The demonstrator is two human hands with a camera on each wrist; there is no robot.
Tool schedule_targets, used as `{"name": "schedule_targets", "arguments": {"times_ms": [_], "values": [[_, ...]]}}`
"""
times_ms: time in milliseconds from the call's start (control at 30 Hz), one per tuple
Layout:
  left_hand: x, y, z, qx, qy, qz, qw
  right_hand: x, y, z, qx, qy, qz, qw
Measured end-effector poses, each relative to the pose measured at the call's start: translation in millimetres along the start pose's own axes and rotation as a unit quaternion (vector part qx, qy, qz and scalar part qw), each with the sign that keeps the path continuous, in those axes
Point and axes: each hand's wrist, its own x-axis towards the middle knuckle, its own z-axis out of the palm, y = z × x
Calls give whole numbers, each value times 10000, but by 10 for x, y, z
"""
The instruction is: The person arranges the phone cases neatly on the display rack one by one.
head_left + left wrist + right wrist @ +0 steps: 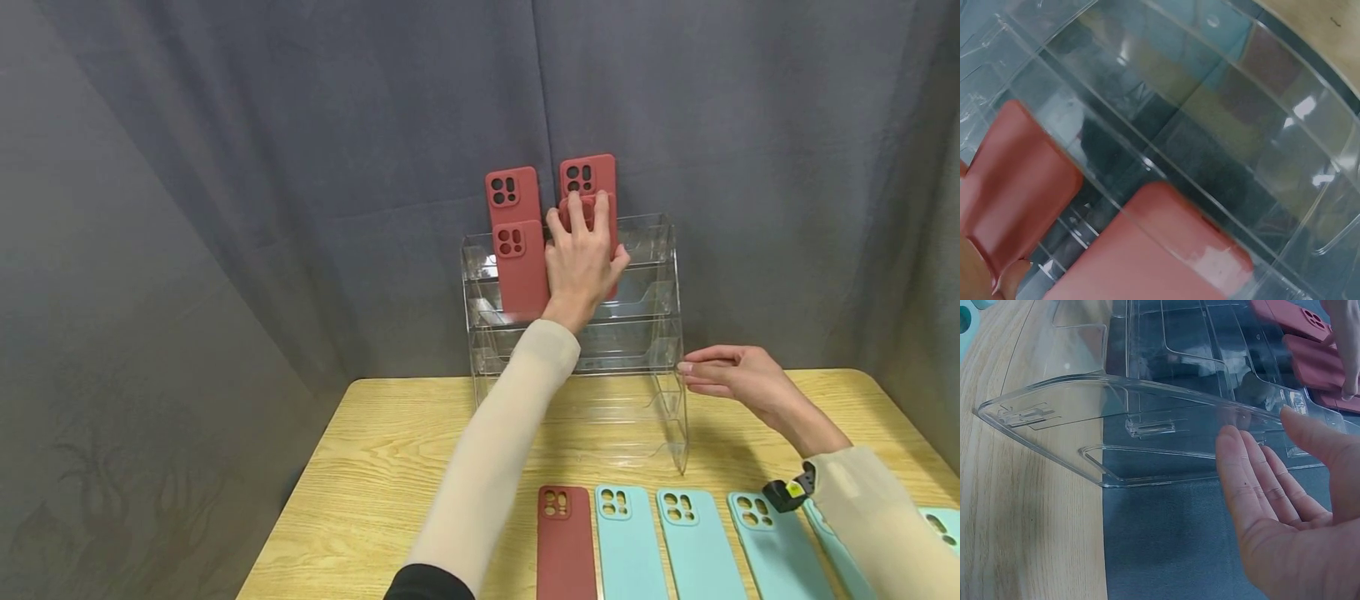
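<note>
My left hand (581,262) grips a red phone case (1029,181), fingers over its camera end. This case overlaps another red phone case (589,167) standing behind it in the top right of a clear tiered rack (637,312). To the left, two more red cases stand upright in the tiers, a rear one (517,200) and a front one (522,279). Beside the rack's right side panel is my right hand (738,379), its fingers extended and fingertips close to the panel's edge. In the right wrist view, the right palm (1291,550) holds nothing.
On the wooden table (390,450), a red case (566,546) lies flat in front of the rack. Several mint-green cases, including this one (632,542), lie in a row to its right, partly under my right forearm. A grey curtain (337,167) hangs behind.
</note>
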Motion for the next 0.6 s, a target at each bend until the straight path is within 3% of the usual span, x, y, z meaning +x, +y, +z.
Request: {"name": "schedule_targets", "arguments": {"times_ms": [600], "values": [[-178, 69, 132, -93, -269, 23, 9996, -18, 21, 18, 124, -40, 40, 9999]]}}
